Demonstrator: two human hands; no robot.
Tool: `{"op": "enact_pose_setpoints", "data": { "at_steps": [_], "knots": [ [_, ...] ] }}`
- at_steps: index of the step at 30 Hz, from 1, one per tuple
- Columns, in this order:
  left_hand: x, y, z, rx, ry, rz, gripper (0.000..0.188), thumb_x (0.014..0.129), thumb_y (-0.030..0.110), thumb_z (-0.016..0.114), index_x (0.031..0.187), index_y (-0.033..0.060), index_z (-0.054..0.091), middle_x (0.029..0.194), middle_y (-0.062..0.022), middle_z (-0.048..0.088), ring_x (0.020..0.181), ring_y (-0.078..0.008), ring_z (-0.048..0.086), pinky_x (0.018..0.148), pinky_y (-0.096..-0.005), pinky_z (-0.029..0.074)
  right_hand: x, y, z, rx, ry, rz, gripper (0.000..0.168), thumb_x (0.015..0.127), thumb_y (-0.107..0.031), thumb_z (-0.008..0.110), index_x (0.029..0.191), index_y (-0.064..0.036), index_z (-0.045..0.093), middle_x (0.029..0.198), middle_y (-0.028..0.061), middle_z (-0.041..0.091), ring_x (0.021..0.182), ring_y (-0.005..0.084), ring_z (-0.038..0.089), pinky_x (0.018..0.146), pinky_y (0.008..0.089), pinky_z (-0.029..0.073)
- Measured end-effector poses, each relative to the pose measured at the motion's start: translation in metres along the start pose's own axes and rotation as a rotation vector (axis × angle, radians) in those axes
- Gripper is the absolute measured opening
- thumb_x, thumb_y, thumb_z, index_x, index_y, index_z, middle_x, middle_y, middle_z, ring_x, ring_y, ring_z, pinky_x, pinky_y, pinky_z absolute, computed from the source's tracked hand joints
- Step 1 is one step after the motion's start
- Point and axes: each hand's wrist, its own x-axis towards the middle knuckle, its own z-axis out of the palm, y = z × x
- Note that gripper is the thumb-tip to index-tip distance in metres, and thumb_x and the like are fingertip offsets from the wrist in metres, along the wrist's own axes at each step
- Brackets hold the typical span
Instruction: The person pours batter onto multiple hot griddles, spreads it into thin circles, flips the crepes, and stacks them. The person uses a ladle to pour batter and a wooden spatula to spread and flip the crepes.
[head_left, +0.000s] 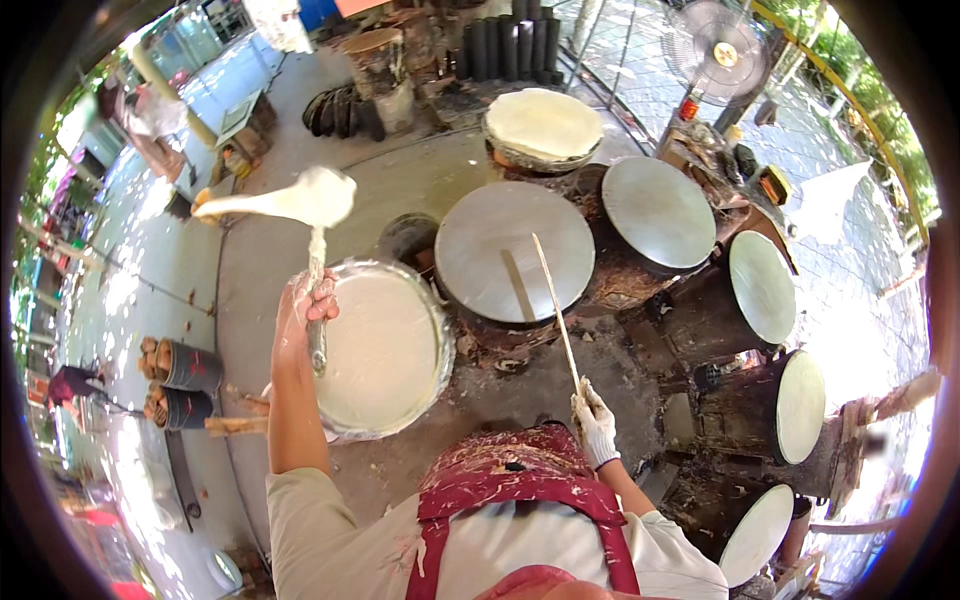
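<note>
My bare left hand (307, 304) grips the batter-coated handle of a tool (318, 259). At its upper end is a pale, wet mass of dough or batter (328, 196), with a tail stretching leftward. Whatever head the tool has is hidden under it. Below and right of this hand sits a wide basin (448, 352) of smooth cream-coloured batter (379, 352). My right hand (594, 424), in a stained white knit glove, holds a thin wooden stick (559, 311). The stick's tip points over the nearest round flat griddle (510, 240), whose surface looks bare and carries a dark strip of shadow.
More round griddles (660, 214) on drum stoves (709, 315) curve around my right side. A cream layer covers the far one (544, 124). A fan (712, 52) stands back right, dark cylinders (514, 46) behind. Wood-filled buckets (191, 366) and another person (75, 386) are left.
</note>
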Motion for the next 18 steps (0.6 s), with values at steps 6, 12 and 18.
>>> {"op": "enact_pose_setpoints", "data": {
  "at_steps": [6, 12, 18],
  "knots": [
    [0.104, -0.078, 0.090, -0.292, -0.058, -0.138, 0.025, 0.096, 0.006, 0.053, 0.110, -0.0132, 0.047, 0.074, -0.0052, 0.056, 0.046, -0.0072, 0.051, 0.044, -0.0205, 0.042, 0.081, -0.059, -0.010, -0.006, -0.051, 0.001, 0.044, 0.096, -0.019, 0.064, 0.139, -0.018, 0.057, 0.081, -0.0095, 0.059, 0.058, 0.0013, 0.046, 0.047, 0.0184, 0.036],
    [0.173, -0.179, 0.212, -0.090, -0.320, -0.212, 0.032, 0.104, 0.025, 0.045, 0.106, -0.0048, 0.056, 0.070, 0.0043, 0.047, 0.050, -0.0037, 0.042, 0.055, -0.0226, 0.044, 0.201, -0.098, -0.017, -0.104, -0.099, -0.165, 0.047, 0.096, -0.008, 0.062, 0.142, -0.010, 0.052, 0.122, 0.0014, 0.062, 0.097, 0.0079, 0.056, 0.080, 0.0207, 0.044],
    [0.209, -0.315, 0.263, 0.500, 0.098, -0.050, 0.024, 0.095, 0.021, 0.062, 0.108, 0.0006, 0.058, 0.074, -0.0006, 0.057, 0.052, -0.0101, 0.051, 0.054, -0.0292, 0.046, 0.252, -0.140, 0.013, -1.337, -0.065, -0.148, 0.057, 0.095, -0.044, 0.049, 0.149, -0.042, 0.032, 0.108, 0.0209, 0.066, 0.090, 0.0413, 0.067, 0.078, 0.0524, 0.053]
  ]
}}
